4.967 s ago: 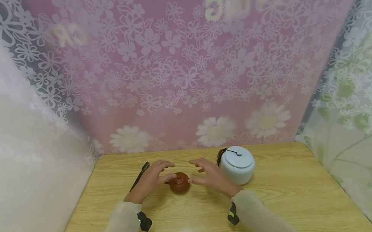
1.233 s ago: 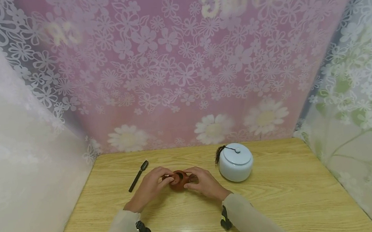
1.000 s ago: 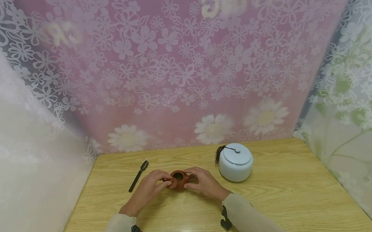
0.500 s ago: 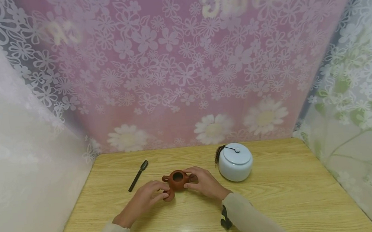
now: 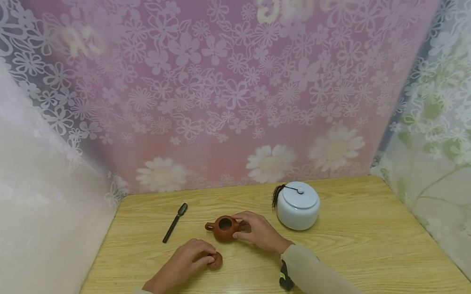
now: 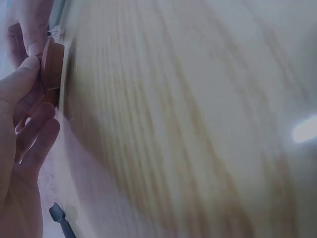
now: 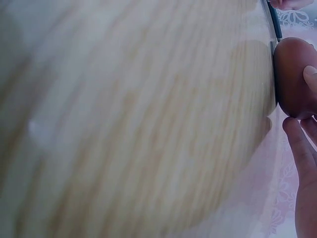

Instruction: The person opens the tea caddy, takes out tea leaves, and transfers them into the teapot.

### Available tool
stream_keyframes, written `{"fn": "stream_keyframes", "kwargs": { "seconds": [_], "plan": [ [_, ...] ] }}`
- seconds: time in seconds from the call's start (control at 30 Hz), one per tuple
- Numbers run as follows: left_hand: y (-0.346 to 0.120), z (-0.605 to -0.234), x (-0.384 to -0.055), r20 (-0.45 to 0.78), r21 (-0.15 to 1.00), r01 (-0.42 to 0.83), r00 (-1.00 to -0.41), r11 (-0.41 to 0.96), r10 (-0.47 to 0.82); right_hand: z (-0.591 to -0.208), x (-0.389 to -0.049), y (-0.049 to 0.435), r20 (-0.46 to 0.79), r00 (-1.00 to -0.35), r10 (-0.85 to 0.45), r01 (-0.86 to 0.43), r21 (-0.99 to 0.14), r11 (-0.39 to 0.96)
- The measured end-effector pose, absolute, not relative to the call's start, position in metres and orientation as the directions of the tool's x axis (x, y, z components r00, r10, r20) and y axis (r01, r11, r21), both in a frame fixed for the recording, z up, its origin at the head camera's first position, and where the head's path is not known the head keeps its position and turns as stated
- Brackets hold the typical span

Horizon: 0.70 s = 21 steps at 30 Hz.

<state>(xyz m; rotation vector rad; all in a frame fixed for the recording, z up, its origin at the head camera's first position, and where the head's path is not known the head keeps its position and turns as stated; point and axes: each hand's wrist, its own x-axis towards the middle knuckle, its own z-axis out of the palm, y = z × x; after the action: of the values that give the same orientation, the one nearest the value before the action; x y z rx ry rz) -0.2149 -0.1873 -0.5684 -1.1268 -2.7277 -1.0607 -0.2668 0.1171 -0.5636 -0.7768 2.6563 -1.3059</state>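
Observation:
A reddish-brown clay teapot stands uncovered on the wooden table, its dark round opening facing up and its loop handle pointing left. My right hand holds the pot at its right side, thumb in front and fingers behind, largely hiding the spout. In the right wrist view, the thumb and fingertips touch the rounded teapot. In front of the pot and to its left, my left hand pinches the teapot lid. The left wrist view shows the lid tilted on edge between thumb and fingers, close to the tabletop.
A pale blue lidded jar with a dark tassel stands right of the teapot. Farther left lies a dark, slim-handled scoop. Flowered cloth hangs behind the wooden table and along both sides.
My left hand has lifted the lid off the teapot and carried it left and toward me, down near the table. My right hand, first apart from the pot, now holds it steady.

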Motion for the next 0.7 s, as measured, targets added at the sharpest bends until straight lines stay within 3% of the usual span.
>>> {"fn": "stream_keyframes", "kwargs": {
  "seconds": [0.7],
  "plan": [
    [-0.1861,-0.5703,-0.2118,0.227,0.588,0.620,-0.743,0.520,0.629,-0.5625,-0.2648,0.1174,0.132,-0.873,-0.469,-0.391,-0.764,0.513]
  ]
}}
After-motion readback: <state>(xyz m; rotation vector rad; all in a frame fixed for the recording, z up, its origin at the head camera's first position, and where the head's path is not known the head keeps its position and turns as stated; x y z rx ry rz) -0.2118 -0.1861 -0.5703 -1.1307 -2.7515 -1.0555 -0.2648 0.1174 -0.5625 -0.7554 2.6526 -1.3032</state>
